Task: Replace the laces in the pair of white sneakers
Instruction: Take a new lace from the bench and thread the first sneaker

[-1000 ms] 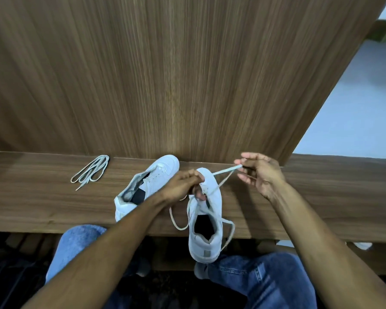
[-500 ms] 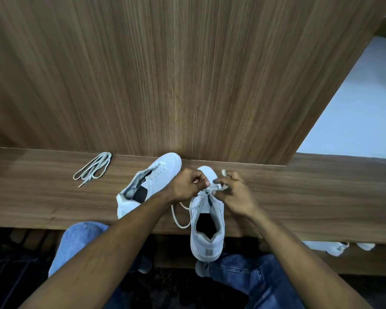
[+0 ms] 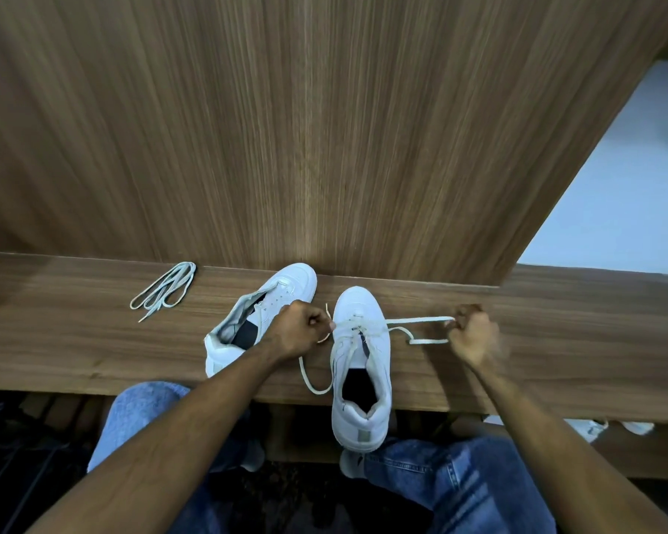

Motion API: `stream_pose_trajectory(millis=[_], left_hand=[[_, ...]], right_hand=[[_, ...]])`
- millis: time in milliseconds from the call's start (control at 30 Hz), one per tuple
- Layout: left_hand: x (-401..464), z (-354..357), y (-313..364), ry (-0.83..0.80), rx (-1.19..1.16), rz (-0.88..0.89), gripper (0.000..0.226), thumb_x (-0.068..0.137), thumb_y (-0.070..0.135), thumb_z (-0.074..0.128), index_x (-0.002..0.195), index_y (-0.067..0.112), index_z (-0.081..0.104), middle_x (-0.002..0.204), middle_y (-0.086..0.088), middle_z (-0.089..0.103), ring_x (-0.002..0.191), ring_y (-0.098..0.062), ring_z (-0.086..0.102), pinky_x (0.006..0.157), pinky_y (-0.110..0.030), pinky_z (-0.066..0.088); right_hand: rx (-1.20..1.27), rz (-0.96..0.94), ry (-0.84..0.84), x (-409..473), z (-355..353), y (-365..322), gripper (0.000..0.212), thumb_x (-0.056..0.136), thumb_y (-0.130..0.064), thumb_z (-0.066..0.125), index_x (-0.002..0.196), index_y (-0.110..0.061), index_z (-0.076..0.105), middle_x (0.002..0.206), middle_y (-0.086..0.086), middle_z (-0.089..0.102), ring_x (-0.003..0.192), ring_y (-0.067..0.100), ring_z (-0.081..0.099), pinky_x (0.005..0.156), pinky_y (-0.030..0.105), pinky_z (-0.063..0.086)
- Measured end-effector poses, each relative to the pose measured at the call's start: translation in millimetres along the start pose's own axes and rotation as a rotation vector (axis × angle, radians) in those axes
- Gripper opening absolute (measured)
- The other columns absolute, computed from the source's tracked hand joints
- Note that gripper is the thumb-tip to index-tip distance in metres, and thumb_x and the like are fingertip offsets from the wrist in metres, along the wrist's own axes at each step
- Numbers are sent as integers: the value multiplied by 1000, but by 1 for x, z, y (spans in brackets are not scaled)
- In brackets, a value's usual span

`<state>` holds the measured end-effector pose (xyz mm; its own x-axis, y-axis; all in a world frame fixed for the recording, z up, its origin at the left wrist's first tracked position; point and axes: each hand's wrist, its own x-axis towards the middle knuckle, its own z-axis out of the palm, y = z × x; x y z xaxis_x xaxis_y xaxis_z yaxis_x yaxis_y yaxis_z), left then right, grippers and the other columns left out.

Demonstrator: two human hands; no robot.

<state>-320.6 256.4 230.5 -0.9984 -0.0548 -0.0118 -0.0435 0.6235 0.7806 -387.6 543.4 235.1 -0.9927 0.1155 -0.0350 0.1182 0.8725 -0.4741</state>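
Both forearms come up from the bottom corners of the frame toward the centre, over blue-jeaned knees. L hand [image 3: 301, 330], just left of centre, is a fist w/ knuckles up, fingers curled & pinching one end of the lace [image 3: 417, 330] right beside the near sneaker [image 3: 361, 364]; a thin tip sticks up above the fist and a slack loop of lace hangs below it, curving down to the shelf's front edge. R hand [image 3: 473, 335], centre-right and well apart from the shoe, is also fisted, wrist bent back a bit, clamped on the other lace end, which runs roughly level from the eyelets out to the fist w/ a small loop doubled under it; this hand is motion-blurred so exact finger positions can't be told. Near sneaker sits centre frame on the wooden shelf [image 3: 575, 341], toe pointing away toward the wood panel [image 3: 324, 129], heel overhanging the front edge above the knee; lace criss-crosses its upper eyelets. Second sneaker [image 3: 270, 302], unlaced w/ tongue open, lies angled left of it, partly behind the L wrist, toe touching the panel base. Spare lace bundle [image 3: 164, 289] lies loosely folded on the shelf at centre-left, well apart from both shoes
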Motion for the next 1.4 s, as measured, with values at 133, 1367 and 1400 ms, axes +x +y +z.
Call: stream_pose_trajectory(millis=[133, 1367, 1400], left_hand=[[-1, 16, 24, -53, -76, 59, 22, 89, 15, 67, 67, 12, 67, 47, 20, 56, 46, 10, 48, 54, -9, 34], [-20, 44, 8, 0, -606, -507, 29, 85, -6, 58, 62, 11, 55, 41, 1, 52, 34, -12, 49, 36, -16, 35], [-20, 44, 8, 1, -606, -508, 29, 85, -7, 58, 62, 11, 55, 40, 1, 51, 34, -11, 48, 36, -15, 34]], right_hand=[[37, -520, -152, -23, 14, -34, 52, 85, -24, 66, 134, -18, 52, 129, 5, 53, 123, 27, 48, 102, 34, 39], [-132, -508, -208, -50, 34, -77, 17, 86, -25, 56, 92, -26, 71, 89, -2, 71, 91, 22, 64, 75, 27, 41], [-139, -505, -207, -51, 35, -78, 16, 85, -26, 56, 91, -25, 71, 89, -1, 71, 92, 23, 64, 78, 28, 42]])
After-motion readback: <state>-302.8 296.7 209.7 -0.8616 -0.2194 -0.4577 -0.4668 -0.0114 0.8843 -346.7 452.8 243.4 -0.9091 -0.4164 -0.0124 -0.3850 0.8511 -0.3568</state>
